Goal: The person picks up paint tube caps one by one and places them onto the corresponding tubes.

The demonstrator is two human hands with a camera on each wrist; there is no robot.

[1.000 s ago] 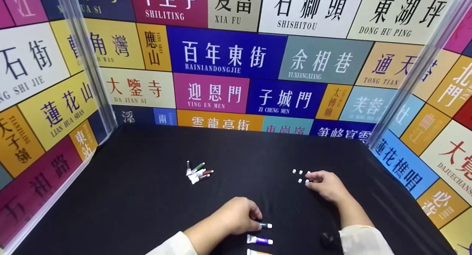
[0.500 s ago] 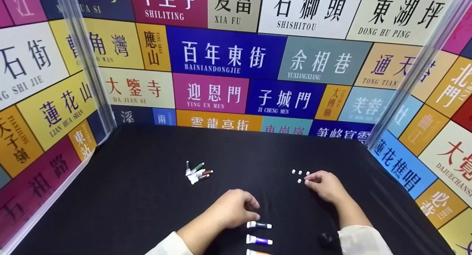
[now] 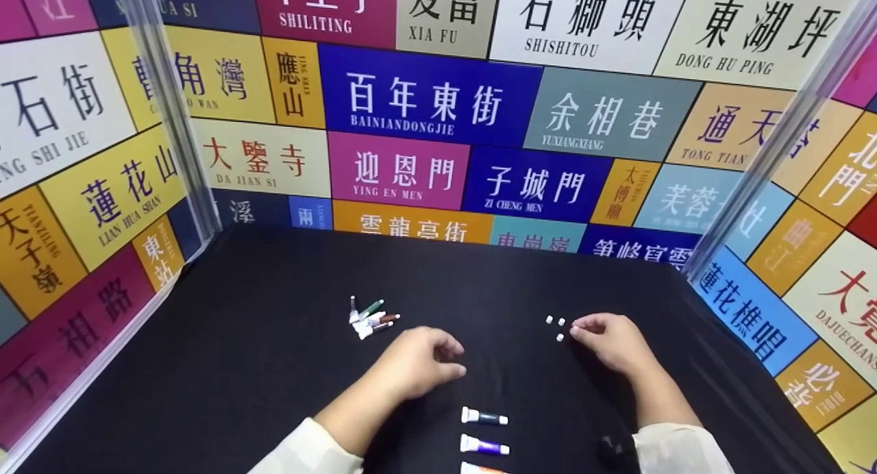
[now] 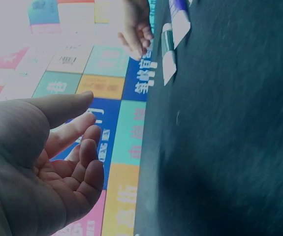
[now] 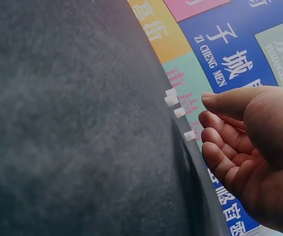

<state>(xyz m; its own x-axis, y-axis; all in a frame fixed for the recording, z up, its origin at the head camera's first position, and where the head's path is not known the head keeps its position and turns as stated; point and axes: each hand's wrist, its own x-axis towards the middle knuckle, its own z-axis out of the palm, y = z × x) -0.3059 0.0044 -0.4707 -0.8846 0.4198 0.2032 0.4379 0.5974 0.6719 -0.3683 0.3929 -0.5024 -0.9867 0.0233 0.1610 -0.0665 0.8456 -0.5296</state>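
My left hand [image 3: 423, 366] is above the black table, thumb and fingers apart, holding nothing; the left wrist view shows its bare palm [image 4: 23, 147]. It is nearest a small pile of little paint tubes [image 3: 373, 320], some green and brown. Below it lie a dark paint tube [image 3: 488, 417], a purple one [image 3: 485, 445] and an orange one [image 3: 483, 468], in a column. My right hand [image 3: 612, 340] hovers beside several small white cubes [image 3: 560, 338]. In the right wrist view its thumb [image 5: 230, 102] and loosely curled fingers stand apart from the cubes, with nothing visible between them.
A black cloth [image 3: 288, 385] covers the table. Panels printed with coloured place names [image 3: 425, 97] rise behind and on both sides. A small black object [image 3: 612, 450] lies by the right sleeve [image 3: 675, 446].
My left hand has let go of the dark tube and moved up and left toward the pile. My right hand has shifted slightly by the cubes; fewer cubes show in the head view.
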